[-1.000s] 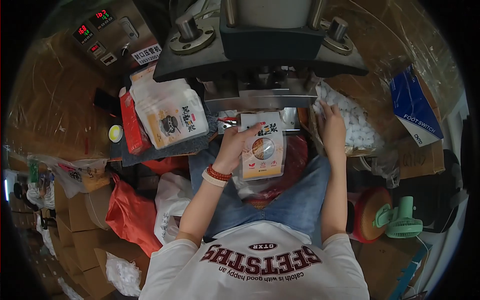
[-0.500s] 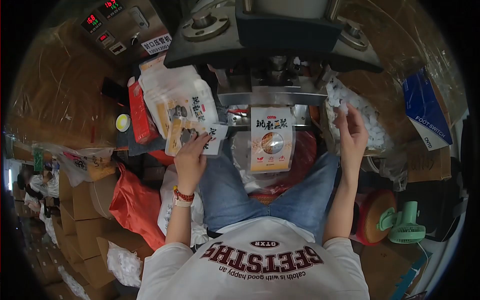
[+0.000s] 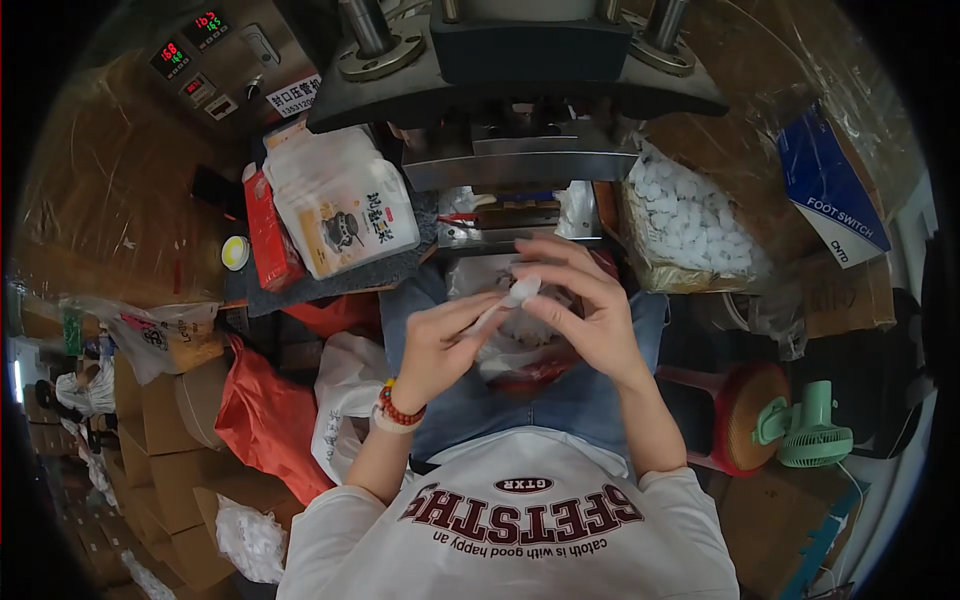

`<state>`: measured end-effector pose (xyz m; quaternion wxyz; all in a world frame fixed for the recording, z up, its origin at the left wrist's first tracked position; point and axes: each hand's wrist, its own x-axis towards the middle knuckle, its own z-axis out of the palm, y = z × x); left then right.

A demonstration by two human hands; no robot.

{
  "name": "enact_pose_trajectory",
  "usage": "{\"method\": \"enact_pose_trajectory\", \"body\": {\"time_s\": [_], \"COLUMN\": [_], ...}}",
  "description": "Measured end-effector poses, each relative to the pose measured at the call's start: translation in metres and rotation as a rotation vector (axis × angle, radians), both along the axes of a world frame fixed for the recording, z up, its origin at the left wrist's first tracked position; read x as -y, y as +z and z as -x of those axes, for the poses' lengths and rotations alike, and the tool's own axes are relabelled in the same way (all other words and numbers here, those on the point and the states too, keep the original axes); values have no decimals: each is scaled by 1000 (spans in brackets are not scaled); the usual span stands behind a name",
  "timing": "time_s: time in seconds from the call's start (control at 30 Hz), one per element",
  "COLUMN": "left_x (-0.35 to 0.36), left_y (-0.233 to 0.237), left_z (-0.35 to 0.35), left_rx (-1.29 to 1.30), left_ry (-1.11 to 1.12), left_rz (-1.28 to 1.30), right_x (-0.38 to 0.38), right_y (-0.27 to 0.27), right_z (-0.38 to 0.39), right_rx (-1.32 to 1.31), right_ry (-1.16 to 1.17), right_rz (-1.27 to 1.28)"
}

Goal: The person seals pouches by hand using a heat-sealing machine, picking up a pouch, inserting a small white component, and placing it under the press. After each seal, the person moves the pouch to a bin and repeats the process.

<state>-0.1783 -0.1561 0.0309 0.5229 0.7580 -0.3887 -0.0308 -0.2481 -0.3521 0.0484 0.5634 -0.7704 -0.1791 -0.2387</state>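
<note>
View from the head camera, read left to right. My left hand (image 3: pixel 440 345), with a red bead bracelet at the wrist, and my right hand (image 3: pixel 585 315) meet over my lap, just in front of the front edge of the dark steel press (image 3: pixel 520 90). Both sets of fingertips are pinched onto one small white plastic piece (image 3: pixel 522 290), held in the air between them and resting on nothing.

I judge the piece very light, rigid and smooth. It is small enough to slip or flick away, so it is best taken across its sides with thumb and forefinger. Light pressure should do.

Surroundings:
- At the far left corner of the bench is a control panel with red digit displays (image 3: pixel 190 45).
- Below it a round yellow disc (image 3: pixel 234 252) lies beside an upright red carton (image 3: pixel 265 240).
- A stack of white printed pouches (image 3: pixel 340 205) lies on a grey mat (image 3: pixel 340 275) and reaches its front edge.
- Right of the press, an open carton of small white plastic pieces (image 3: pixel 690 225) stands near the right hand.
- Further right is a blue box marked FOOT SWITCH (image 3: pixel 830 195).
- A green desk fan (image 3: pixel 805 435) is low at the right.

Cardboard boxes and bags crowd the floor.
</note>
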Motion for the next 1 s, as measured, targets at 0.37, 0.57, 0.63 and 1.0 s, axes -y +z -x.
{"method": "enact_pose_trajectory", "body": {"time_s": [0.37, 0.57, 0.63, 1.0], "left_x": [62, 55, 33, -57], "left_y": [-27, -32, -27, -27], "left_z": [-57, -61, -71, -42], "left_rx": [-1179, -1097, -485, 79], "left_ry": [-55, -11, 246, 383], "left_rz": [387, 319, 47, -292], "right_x": [107, 116, 121, 0], "right_y": [-30, -43, -43, 11], "right_z": [-21, -20, -21, 5], "right_rx": [-265, -425, -369, -28], "right_ry": [-1096, -980, -945, -248], "right_rz": [727, 748, 744, -305]}}
